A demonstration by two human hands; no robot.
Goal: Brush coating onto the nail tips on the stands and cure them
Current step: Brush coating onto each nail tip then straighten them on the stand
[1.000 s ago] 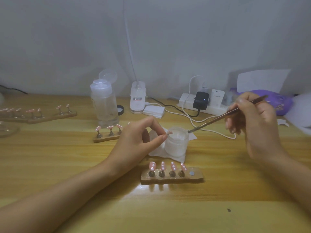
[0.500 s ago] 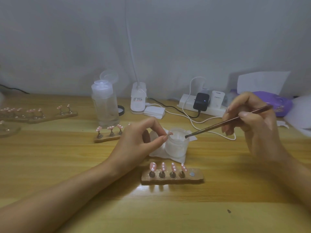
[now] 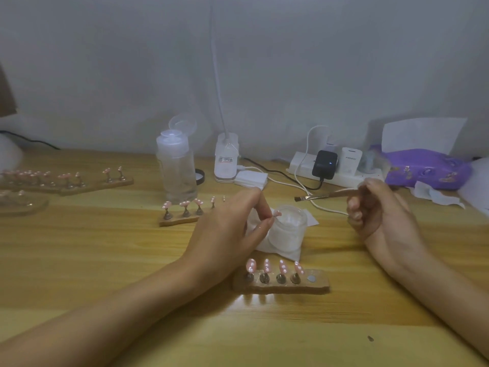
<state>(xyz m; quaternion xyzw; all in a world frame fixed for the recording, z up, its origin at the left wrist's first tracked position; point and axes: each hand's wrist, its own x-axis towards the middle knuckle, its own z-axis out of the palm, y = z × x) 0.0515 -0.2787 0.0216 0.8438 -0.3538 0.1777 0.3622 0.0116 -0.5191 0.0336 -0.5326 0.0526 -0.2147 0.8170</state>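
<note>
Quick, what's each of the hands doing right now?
Left hand: pinching a pink nail tip.
Right hand: gripping the brush.

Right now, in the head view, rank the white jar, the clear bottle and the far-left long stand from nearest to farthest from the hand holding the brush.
From the right hand, which holds the brush:
1. White jar, just to its left, mid-table.
2. Clear bottle, farther left and back.
3. Long stand, at the far left.
</note>
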